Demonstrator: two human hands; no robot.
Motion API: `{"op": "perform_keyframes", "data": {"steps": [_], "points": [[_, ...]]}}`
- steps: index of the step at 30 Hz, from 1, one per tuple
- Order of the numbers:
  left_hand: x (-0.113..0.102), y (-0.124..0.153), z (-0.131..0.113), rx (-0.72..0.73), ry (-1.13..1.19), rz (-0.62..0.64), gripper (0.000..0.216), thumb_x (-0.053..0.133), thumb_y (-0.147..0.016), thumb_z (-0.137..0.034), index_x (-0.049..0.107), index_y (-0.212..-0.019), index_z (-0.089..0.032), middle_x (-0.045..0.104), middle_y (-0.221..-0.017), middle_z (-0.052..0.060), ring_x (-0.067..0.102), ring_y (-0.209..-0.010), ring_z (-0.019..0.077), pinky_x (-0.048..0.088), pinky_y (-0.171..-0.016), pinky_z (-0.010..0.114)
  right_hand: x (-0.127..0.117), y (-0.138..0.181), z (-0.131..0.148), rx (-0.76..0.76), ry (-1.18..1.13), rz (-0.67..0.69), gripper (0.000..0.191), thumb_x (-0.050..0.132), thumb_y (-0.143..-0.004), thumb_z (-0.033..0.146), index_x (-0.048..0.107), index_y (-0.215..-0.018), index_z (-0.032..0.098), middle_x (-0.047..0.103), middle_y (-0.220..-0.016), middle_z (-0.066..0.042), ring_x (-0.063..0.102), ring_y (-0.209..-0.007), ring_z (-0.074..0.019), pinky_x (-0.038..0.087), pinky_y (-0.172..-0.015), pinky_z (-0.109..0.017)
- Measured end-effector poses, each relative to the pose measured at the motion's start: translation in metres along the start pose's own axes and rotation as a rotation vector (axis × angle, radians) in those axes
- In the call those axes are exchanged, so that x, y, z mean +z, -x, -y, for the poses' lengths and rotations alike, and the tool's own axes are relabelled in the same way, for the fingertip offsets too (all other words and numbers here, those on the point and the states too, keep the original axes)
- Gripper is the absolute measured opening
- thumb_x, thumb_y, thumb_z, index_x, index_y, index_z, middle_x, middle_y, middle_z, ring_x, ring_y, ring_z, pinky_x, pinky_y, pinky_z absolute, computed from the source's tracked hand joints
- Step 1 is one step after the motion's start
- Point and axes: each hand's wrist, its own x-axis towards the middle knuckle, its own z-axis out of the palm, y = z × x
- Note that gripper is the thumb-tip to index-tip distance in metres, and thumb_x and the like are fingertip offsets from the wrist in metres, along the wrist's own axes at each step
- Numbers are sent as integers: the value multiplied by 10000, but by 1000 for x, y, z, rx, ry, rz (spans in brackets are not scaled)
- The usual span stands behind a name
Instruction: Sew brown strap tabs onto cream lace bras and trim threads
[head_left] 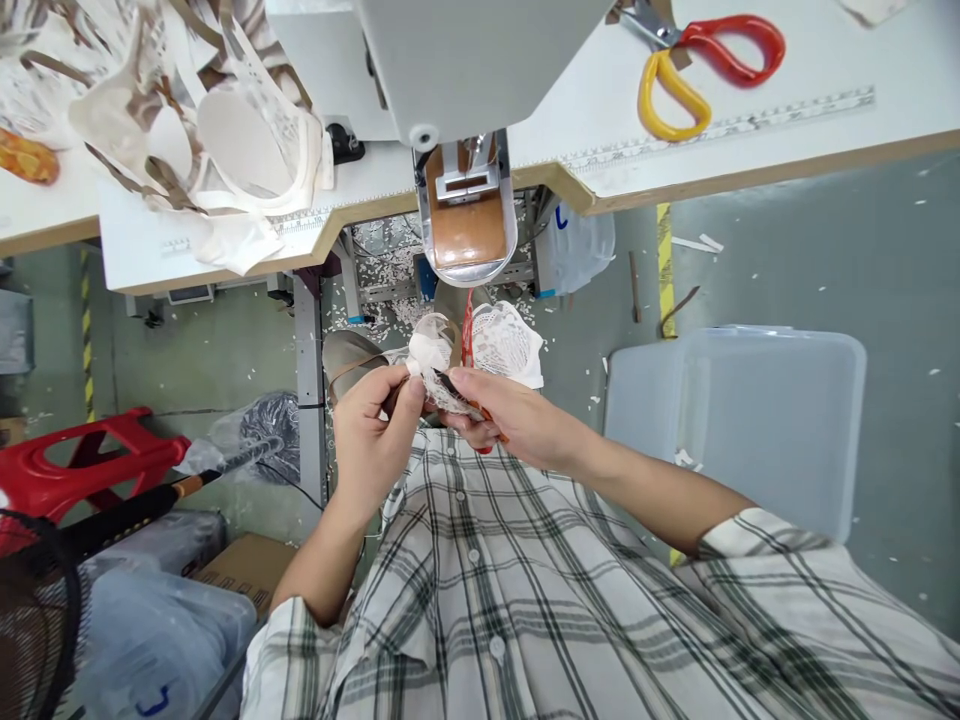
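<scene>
A white lace bra (508,345) with brown straps lies over my lap and between my hands. My left hand (377,425) is closed, thumb and fingers pinching a white edge of the bra. Close beside it, my right hand (517,415) is wrapped around what look like small thread snips (487,411) with an orange handle; their dark tip meets the lace by my left fingertips. The fingers hide most of the tool. A red cord (469,325) hangs down toward my right hand.
A sewing machine (457,60) overhangs the white table, its arm (469,235) jutting toward me. Bras (247,145) are piled at left; red-and-yellow scissors (694,65) lie at right. Plastic bins (772,430), a red stool (82,455) and a fan (37,610) stand around me.
</scene>
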Motion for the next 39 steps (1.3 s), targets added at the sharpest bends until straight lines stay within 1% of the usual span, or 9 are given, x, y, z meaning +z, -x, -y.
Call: {"op": "perform_keyframes", "data": {"steps": [5,8,10,16,22,27,34,36,39], "points": [[-1,-2,-1,99,-112,15,165,607,-967,-303,731,-962,-194,685,-833,31,588,-714,138,460,-680,259,-2,0,1,11,-2,20,448,478,-974,593,556,-965,152,412,-693,56,209,-484,-38,155,-453,-220],[-2,-4,-3,213,-230,24,160,597,-966,-264,716,-891,-186,614,-728,10,521,-657,131,405,-646,263,-3,0,2,44,-18,6,421,483,-977,570,555,-954,156,394,-678,61,195,-478,-40,149,-449,-214],[-3,-5,-4,258,-271,35,171,594,-963,-248,702,-848,-182,563,-674,-1,484,-630,131,382,-630,269,-3,0,3,77,-37,1,406,475,-982,553,558,-942,158,380,-661,67,175,-462,-38,139,-438,-209],[-3,-4,0,120,-90,193,191,571,-984,-283,692,-873,-186,675,-768,28,575,-692,149,425,-663,276,-7,0,1,158,-124,9,385,499,-963,527,562,-875,157,384,-621,78,144,-417,-24,111,-400,-186],[-6,-7,-3,177,-214,208,200,580,-963,-248,657,-794,-173,589,-675,3,498,-634,133,383,-633,271,-12,-1,0,282,-212,13,365,541,-931,502,578,-863,145,381,-607,88,121,-407,-15,99,-380,-174],[-10,-9,-1,187,-208,267,179,567,-953,-229,645,-801,-178,609,-696,10,518,-643,137,389,-632,269,-16,-4,-5,279,-187,38,375,625,-884,524,561,-850,156,393,-606,92,134,-410,-11,82,-377,-173],[-13,-10,2,193,-236,292,157,575,-923,-201,628,-777,-178,564,-659,-1,502,-626,134,380,-612,262,-17,-6,-12,229,-140,31,424,700,-840,552,489,-783,188,342,-577,108,129,-435,-18,71,-394,-178],[-13,-9,5,153,-201,306,152,583,-926,-220,646,-795,-175,585,-679,5,513,-636,134,385,-613,259,-16,-6,-13,219,-127,36,439,704,-831,569,488,-783,190,329,-571,110,127,-440,-22,65,-398,-186],[-13,-7,12,29,-85,319,197,589,-948,-302,666,-817,-176,616,-718,14,519,-639,135,390,-599,256,-15,-6,-15,191,-83,41,451,648,-865,600,466,-770,199,306,-571,107,128,-446,-32,79,-408,-199]]}}
